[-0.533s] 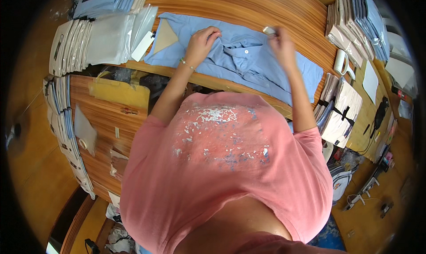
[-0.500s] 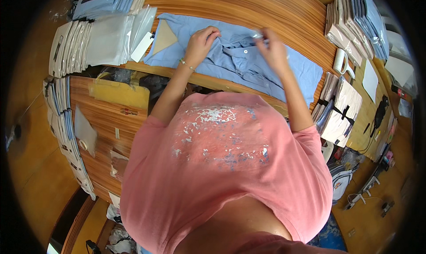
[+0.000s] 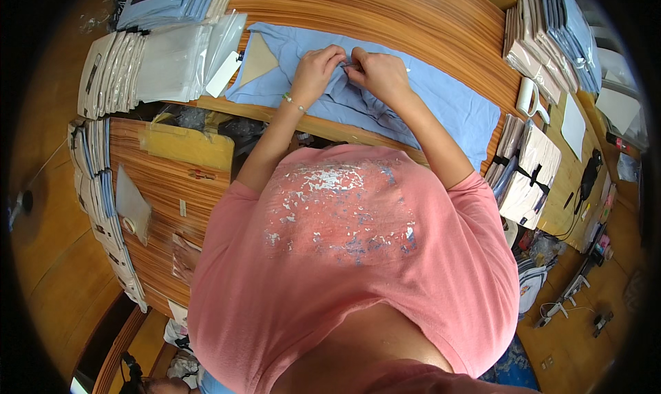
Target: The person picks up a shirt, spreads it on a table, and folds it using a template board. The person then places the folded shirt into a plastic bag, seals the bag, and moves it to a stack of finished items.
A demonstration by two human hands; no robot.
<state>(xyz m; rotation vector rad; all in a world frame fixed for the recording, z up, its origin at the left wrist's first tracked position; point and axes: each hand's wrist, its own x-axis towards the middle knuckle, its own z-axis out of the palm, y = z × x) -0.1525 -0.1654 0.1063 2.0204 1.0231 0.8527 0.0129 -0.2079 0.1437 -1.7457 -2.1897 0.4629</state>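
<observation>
A light blue button-up shirt (image 3: 441, 94) lies spread across the wooden table in front of me, its cloth wrinkled around my hands. At its left end, a beige triangular piece (image 3: 258, 62) shows against the blue. My left hand (image 3: 319, 70) is closed in a pinch on the shirt's cloth, a beaded bracelet at its wrist. Right beside it, my right hand (image 3: 382, 74) has its fingers curled together on the same bunched part. The fingertips of both hands nearly meet; whether something small sits between them is hidden.
Left of the shirt stand clear plastic bags (image 3: 172, 64), a white tag (image 3: 224, 74) and bagged folded shirts (image 3: 113, 77). More bagged shirts (image 3: 540, 39) stack at the far right, near a white-handled tool (image 3: 530, 98) and a tied bundle (image 3: 530, 174). A person shows partly at lower left.
My right hand has moved left from the middle of the shirt to meet my left hand, and its fingers have closed on the cloth. The left hand has hardly moved.
</observation>
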